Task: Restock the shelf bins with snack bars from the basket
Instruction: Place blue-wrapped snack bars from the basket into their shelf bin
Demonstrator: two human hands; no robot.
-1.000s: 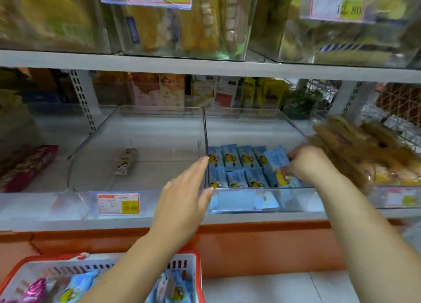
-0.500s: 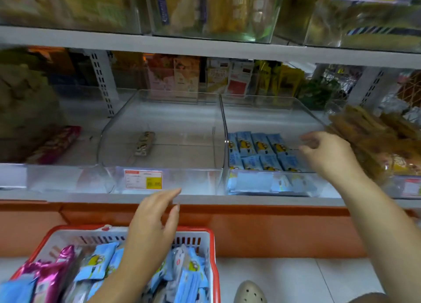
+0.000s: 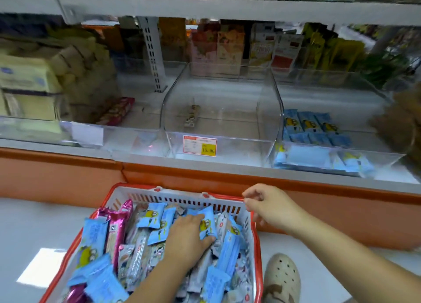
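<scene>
In the head view, your left hand [image 3: 189,236] is lying on the heaped snack bars in the red basket [image 3: 257,245] on the floor, over a blue snack bar [image 3: 206,223]. The view is not showing whether its fingers are gripping. Your right hand [image 3: 271,208] is hovering by the rim, fingers loosely curled, holding nothing. Glossy blue, pink and silver wrappers are lying jumbled together, so a hasty grab is risking the wrong bar, or one sliding out. The blue-bar bin [image 3: 385,159] is sitting part filled.
</scene>
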